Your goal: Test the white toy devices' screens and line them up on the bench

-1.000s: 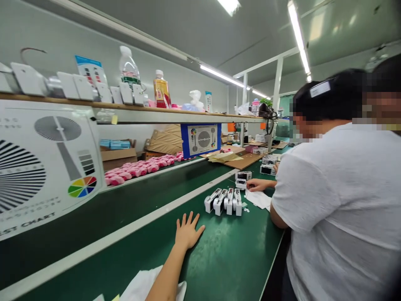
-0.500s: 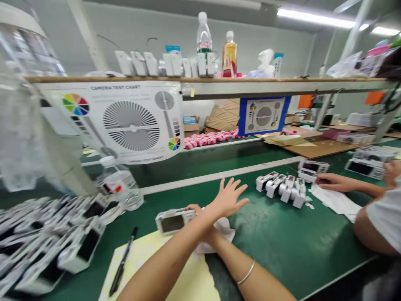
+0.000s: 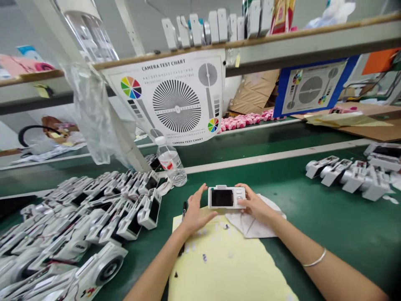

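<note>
A small white camera (image 3: 226,197) with a dark rear screen is held upright in front of me. My right hand (image 3: 255,205) grips its right end, thumb on the back buttons. My left hand (image 3: 196,211) hovers just left of the camera with its fingers spread, close to its left end but not closed on it. Under both hands lie a yellow sheet (image 3: 225,267) and a white cloth (image 3: 253,221) on the green bench.
Many white cameras (image 3: 94,221) are heaped at my left. A water bottle (image 3: 171,161) and a black pen (image 3: 184,207) stand near them. A camera test chart (image 3: 177,102) hangs from the shelf. Several more cameras (image 3: 347,173) lie at the right.
My view swung left and down, away from the co-worker. My left hand drew back from its reach to the right. My right hand lifted the camera upright, screen toward me.
</note>
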The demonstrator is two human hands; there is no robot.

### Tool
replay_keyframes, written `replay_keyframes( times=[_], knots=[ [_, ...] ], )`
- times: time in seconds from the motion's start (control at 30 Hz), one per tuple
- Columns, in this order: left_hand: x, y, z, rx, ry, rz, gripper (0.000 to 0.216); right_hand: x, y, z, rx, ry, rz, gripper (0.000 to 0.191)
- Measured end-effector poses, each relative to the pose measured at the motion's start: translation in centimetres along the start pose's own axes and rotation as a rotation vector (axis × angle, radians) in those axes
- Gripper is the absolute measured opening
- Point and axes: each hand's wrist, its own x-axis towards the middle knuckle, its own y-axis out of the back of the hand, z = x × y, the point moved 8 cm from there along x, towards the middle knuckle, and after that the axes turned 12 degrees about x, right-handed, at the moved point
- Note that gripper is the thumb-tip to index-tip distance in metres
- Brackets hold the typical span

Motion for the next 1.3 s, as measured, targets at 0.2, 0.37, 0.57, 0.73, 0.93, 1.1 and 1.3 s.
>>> replay_keyframes(
  times=[0.2,0.37,0.57,0.73,0.93,1.1,1.3],
  knots=[
    [0.0,-0.1,1.2,0.079,-0.089,0.042,0.069,-0.7,-0.9,0.6,-0.044,-0.032,-0.048,0.047],
    [0.0,-0.1,1.4,0.068,-0.124,0.070,0.055,-1.3,-1.0,-0.5,-0.224,0.072,-0.009,0.039],
    [-0.3,-0.1,2.2,0.063,-0.147,0.073,0.055,-1.6,-0.8,-0.6,-0.385,0.149,0.059,0.032],
    [-0.4,-0.3,2.7,0.064,-0.172,0.061,0.056,-1.7,-0.4,-0.8,-0.415,0.210,0.129,0.036],
    [-0.4,-0.3,2.9,0.087,-0.201,0.059,0.060,-1.4,-0.3,-0.8,-0.412,0.226,0.135,0.042],
    [-0.5,-0.2,3.2,0.097,-0.229,0.054,0.061,-1.4,-0.1,-1.0,-0.440,0.243,0.134,0.040],
    [-0.5,-0.1,3.4,0.103,-0.248,0.064,0.060,-1.5,-0.1,-1.0,-0.457,0.249,0.133,0.040]
  ],
)
